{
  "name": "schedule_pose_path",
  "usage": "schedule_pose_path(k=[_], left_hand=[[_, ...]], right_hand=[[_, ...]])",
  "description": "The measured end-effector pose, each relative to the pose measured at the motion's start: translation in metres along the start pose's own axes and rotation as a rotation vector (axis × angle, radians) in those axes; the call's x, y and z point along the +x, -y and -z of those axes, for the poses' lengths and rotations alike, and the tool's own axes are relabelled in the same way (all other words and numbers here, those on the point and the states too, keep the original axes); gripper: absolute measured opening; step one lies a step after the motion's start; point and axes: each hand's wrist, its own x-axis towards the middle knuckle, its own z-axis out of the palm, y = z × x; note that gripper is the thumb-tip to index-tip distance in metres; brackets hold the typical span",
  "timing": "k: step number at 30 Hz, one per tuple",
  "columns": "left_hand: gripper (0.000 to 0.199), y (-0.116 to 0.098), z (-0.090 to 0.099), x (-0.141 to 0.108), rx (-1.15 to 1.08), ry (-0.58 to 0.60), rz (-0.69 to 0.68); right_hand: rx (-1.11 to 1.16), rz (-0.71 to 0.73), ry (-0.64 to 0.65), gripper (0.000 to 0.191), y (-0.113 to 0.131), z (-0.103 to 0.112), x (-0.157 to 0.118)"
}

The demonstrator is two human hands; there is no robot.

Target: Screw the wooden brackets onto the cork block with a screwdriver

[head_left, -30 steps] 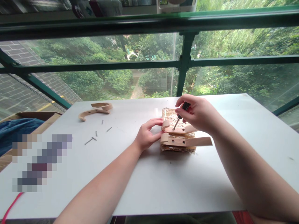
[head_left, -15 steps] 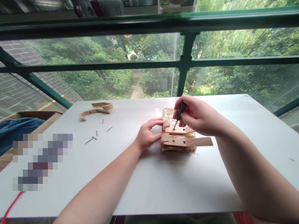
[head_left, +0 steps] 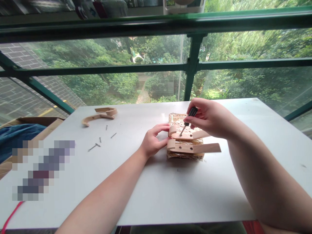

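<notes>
Two wooden hooks: the near hook (head_left: 204, 148) and the far hook (head_left: 187, 136) lie side by side across the film-wrapped block (head_left: 177, 119), curled ends at its left edge; the far one's straight end is partly hidden by the right hand.
Right hand (head_left: 207, 115): closed around the black handle of the screwdriver (head_left: 193, 112), thumb and fingers pinching it above the block; some fingertips are hidden.
Screwdriver tip: down at the far hook's left hole, shaft tilted; whether it seats in a screw is too small to tell.
Left hand (head_left: 153, 139): thumb and forefinger parted, at the block's left edge about the far hook's curl; the other fingers are largely hidden, and whether it grips or only rests I cannot tell.
Loose screws (head_left: 113, 135): scattered left of the block.
Bent wood (head_left: 106, 114): beyond those, up and left of the block; whether one piece or two is unclear.
Pixelated patch (head_left: 41, 177): far left of the block, contents unreadable.
Cardboard box (head_left: 56, 121): past the table (head_left: 146, 195), left of the block, cut off by the frame.
</notes>
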Motion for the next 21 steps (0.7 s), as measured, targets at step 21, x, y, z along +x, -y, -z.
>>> schedule_pose_path(k=[21], left_hand=[[0.036,-0.002,0.001,0.001,0.006,0.027,-0.010]], right_hand=[[-0.014,0.162,-0.060,0.015,0.007,-0.017,0.002]])
